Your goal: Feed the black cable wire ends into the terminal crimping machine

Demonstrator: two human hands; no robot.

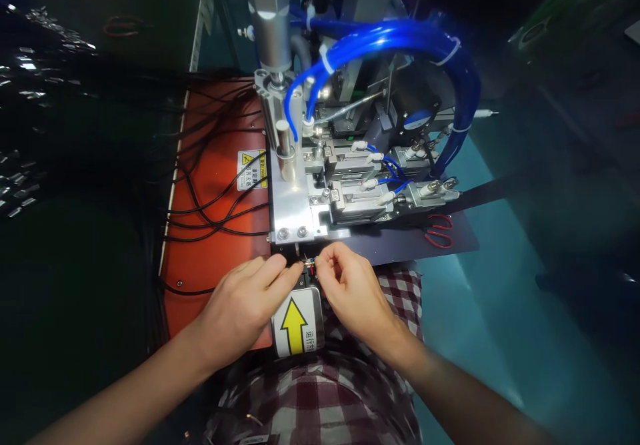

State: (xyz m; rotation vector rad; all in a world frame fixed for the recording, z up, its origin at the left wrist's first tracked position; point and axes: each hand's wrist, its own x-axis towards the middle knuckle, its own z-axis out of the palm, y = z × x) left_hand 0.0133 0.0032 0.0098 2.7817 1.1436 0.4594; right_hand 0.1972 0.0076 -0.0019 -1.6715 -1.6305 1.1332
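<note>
My left hand [253, 291] and my right hand [350, 285] meet at the front of the machine, fingers pinched on either side of a tiny part [309, 263] with bright metal and a bit of red. The part is too small to name, and the fingertips partly cover it. It sits at a narrow dark slot just below the metal plate [295, 215]. Under my hands a white label [299, 321] bears a yellow arrow pointing away from me.
A machine with pneumatic cylinders [360, 198] and thick blue hoses [400, 35] rises ahead. Black cables [215, 225] cross the orange panel [215, 125] at left. Red-handled scissors or pliers [440, 231] lie on the dark plate [395, 248] at right. A checked cloth [320, 398] covers my lap.
</note>
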